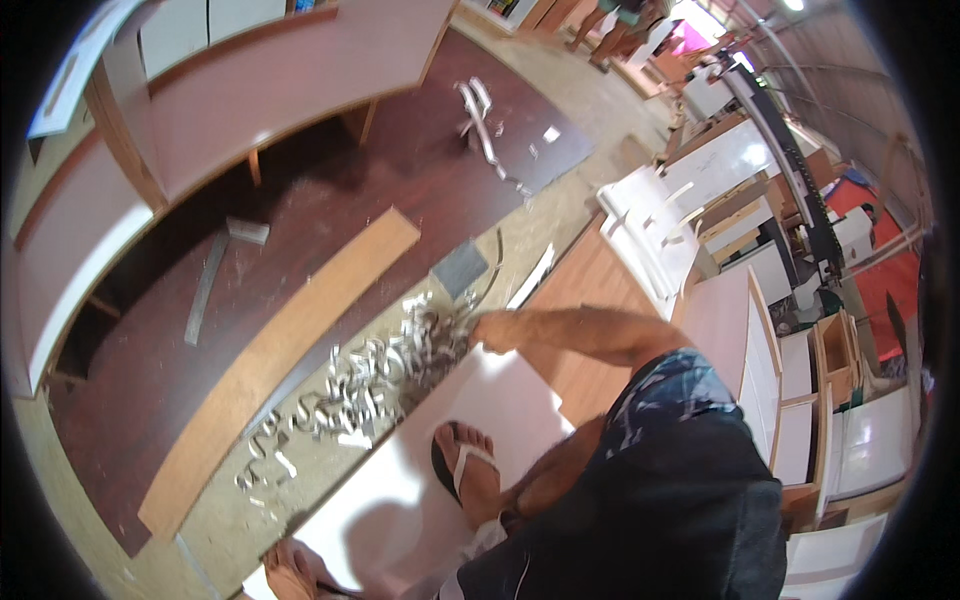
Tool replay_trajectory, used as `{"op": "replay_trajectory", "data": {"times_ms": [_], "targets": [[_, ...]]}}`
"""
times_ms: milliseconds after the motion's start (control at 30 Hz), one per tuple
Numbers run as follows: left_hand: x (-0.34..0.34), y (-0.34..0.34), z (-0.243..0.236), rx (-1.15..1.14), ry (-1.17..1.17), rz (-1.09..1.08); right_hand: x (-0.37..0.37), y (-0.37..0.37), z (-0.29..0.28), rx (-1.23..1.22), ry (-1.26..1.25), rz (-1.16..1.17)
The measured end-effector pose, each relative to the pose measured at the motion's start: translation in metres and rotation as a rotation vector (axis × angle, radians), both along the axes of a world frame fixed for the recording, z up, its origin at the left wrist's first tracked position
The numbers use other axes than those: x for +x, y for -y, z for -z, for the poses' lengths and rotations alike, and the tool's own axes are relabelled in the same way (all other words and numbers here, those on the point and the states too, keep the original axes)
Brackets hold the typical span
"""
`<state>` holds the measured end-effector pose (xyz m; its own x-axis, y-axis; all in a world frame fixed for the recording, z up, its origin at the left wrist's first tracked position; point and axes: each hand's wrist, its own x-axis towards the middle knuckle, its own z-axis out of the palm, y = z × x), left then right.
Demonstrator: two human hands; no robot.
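My right arm reaches in from the right, and my right hand point(489, 331) is at the far edge of a glossy white panel point(390, 500), beside a heap of curled pale strips point(380, 365). The fingers are blurred against the heap, so whether they hold a strip does not show. My left hand is out of view. My sandalled foot point(468, 455) rests on the white panel, with the other foot point(290, 570) near its lower end.
A long wooden board point(290, 320) lies partly on a dark reddish sheet point(290, 210) beyond the heap. A cabinet carcass point(290, 120) stands at upper left. Stacked panels point(650, 235) and a wood-grain board point(580, 290) are to the right. A person's legs point(605, 40) show far off.
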<state>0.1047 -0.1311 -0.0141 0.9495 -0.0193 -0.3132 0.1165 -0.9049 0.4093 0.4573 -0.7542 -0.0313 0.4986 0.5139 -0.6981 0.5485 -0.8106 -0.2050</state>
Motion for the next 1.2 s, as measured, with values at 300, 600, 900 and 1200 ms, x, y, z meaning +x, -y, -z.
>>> {"op": "replay_trajectory", "data": {"times_ms": [300,600,900,1200], "targets": [[0.023,0.049,-0.006,-0.066,0.098,-0.064,-0.034,-0.098,-0.058,-0.128,-0.079,-0.059],[0.037,0.057,-0.019,-0.080,0.126,-0.072,-0.029,-0.124,-0.071,-0.162,-0.019,-0.167],[0.072,0.048,0.002,0.005,0.054,0.006,0.002,-0.120,-0.027,-0.086,-0.176,-0.083],[0.090,0.070,-0.011,-0.176,-0.066,0.015,-0.003,-0.159,-0.010,0.110,-0.396,-0.032]]}}
